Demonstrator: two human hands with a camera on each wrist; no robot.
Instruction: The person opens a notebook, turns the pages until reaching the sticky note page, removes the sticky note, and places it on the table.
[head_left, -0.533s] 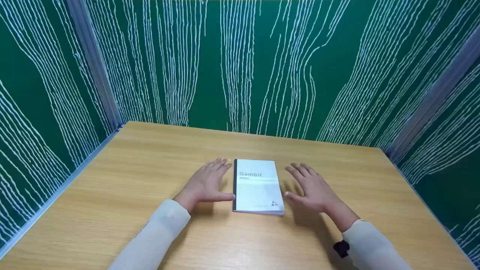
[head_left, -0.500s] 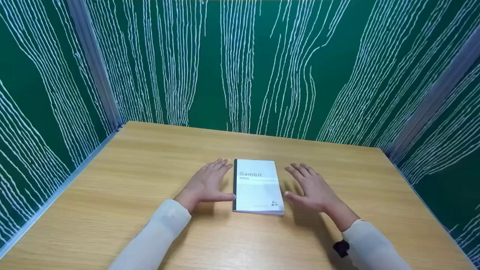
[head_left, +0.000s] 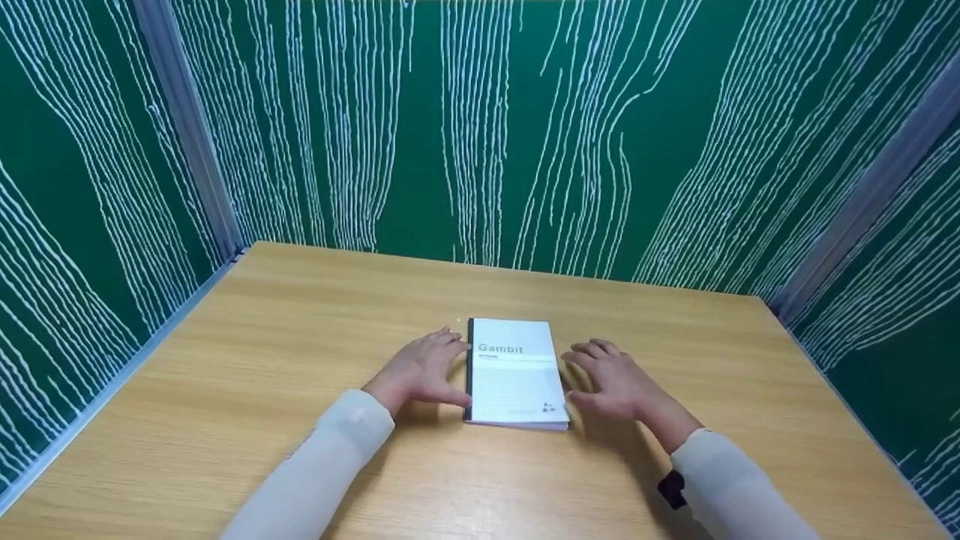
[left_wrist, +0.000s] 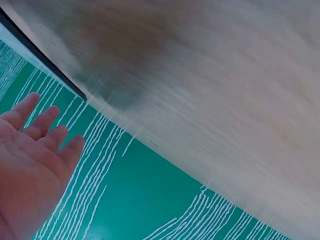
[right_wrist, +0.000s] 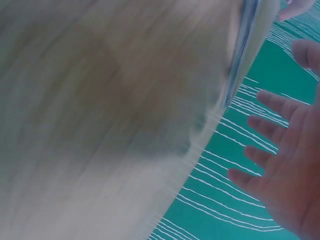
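A white notebook (head_left: 516, 382) with a dark spine and "Gambit" printed on its cover lies flat on the wooden table, spine to the left. My left hand (head_left: 424, 371) is beside the spine, its thumb and fingertips at or very near that edge; contact is hard to tell. On the other side, my right hand (head_left: 615, 384) has loosely bent fingers close to the page edge. In the left wrist view the left hand (left_wrist: 35, 160) shows spread fingers below the dark spine. The right wrist view has the right hand (right_wrist: 295, 160) beside the notebook's page edge (right_wrist: 242, 55).
The wooden table (head_left: 315, 307) has the notebook near its middle. Green walls (head_left: 420, 172) with white wavy lines stand behind the table and at both sides. Metal posts (head_left: 187, 127) rise at the back corners. Both forearms wear pale sleeves (head_left: 315, 465).
Both hands have come slightly nearer the notebook and toward the person, with their fingers a little more bent. The notebook has stayed in place.
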